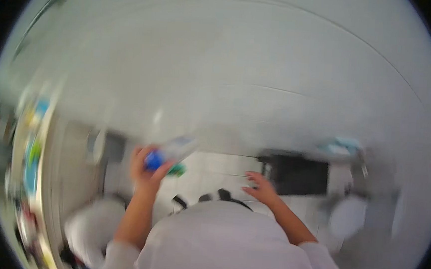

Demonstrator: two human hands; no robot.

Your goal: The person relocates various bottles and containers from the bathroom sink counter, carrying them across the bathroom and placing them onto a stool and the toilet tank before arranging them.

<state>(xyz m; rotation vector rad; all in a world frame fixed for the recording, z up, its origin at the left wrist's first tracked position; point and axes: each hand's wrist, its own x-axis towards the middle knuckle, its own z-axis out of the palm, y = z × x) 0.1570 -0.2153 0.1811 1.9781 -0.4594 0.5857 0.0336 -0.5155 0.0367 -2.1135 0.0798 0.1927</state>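
Observation:
My left hand (148, 172) is closed around a pale bottle (180, 147) with a blue top (153, 160). The bottle is tilted, its pale end pointing up and to the right. A small green thing (177, 170) shows just below it, by my fingers; blur hides whether it is part of the bottle. To the right, my right hand (261, 187) hangs in the air with its fingers apart and nothing in them. It is nearest to a dark rectangular thing (300, 175) near the floor.
A shelf or counter (43, 172) with several colourful items runs along the left. White tiled floor (218, 169) lies below me. At right are a round white object (348, 217) and a light blue item (344, 145). A large white rounded object (94, 226) stands at lower left.

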